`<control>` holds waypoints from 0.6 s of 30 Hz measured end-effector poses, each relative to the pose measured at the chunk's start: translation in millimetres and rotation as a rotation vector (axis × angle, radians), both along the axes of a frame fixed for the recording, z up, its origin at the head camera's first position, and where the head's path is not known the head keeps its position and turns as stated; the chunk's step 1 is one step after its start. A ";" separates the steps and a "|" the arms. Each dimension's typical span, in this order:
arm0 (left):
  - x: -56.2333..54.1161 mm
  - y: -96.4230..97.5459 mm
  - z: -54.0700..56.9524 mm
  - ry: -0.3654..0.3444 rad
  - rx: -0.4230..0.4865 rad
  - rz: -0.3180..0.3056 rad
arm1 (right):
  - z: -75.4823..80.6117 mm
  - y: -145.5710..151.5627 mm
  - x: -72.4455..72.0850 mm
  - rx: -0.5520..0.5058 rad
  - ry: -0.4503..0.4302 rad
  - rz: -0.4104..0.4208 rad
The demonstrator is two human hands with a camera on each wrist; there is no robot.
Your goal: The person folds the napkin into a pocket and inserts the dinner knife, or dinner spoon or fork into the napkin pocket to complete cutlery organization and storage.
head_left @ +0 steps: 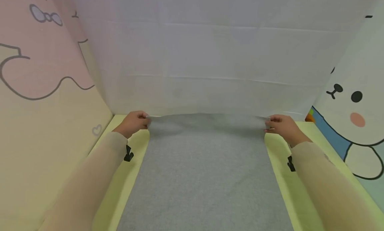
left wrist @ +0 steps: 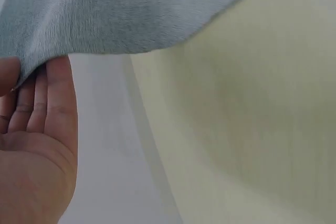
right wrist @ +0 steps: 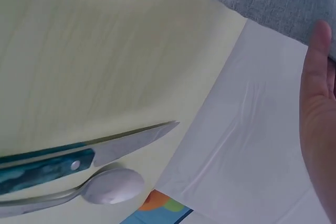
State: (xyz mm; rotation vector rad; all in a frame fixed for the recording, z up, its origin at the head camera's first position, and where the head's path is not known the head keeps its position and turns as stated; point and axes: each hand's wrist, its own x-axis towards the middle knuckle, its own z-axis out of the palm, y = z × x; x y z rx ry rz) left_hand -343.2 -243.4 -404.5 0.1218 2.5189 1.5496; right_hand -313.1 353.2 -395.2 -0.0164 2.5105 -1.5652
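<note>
Left hand [head_left: 133, 122] and right hand [head_left: 283, 127], fingers [left wrist: 60, 98] pinching, hold up the far corners of the grey cloth [head_left: 207, 177] spread along the yellow tabletop [head_left: 139, 144], and even, level tension should prevent creases.

A booth-like nook; cartoon-printed walls [head_left: 45, 141] and creased white backdrop [head_left: 210, 54] enclose a tabletop [right wrist: 115, 66].

Dim, diffuse light; soft shadows near cloth [head_left: 207, 177].

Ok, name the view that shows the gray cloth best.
The head view: it shows the broadest stretch of the gray cloth, both sides included, though its near end leaves the frame. The left wrist view shows only part along the top; the right wrist view, a piece at upper right.
</note>
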 end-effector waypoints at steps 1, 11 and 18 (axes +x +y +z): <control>5.4 -2.5 0.5 0.002 -0.001 -0.015 | 0.4 2.0 5.0 0.007 -0.002 0.011; 69.7 -16.3 -10.8 0.033 -0.106 -0.100 | -11.4 8.9 61.4 -0.004 0.021 0.095; 107.3 -24.5 -21.8 0.021 -0.070 -0.080 | -9.4 10.1 96.7 0.011 0.076 0.153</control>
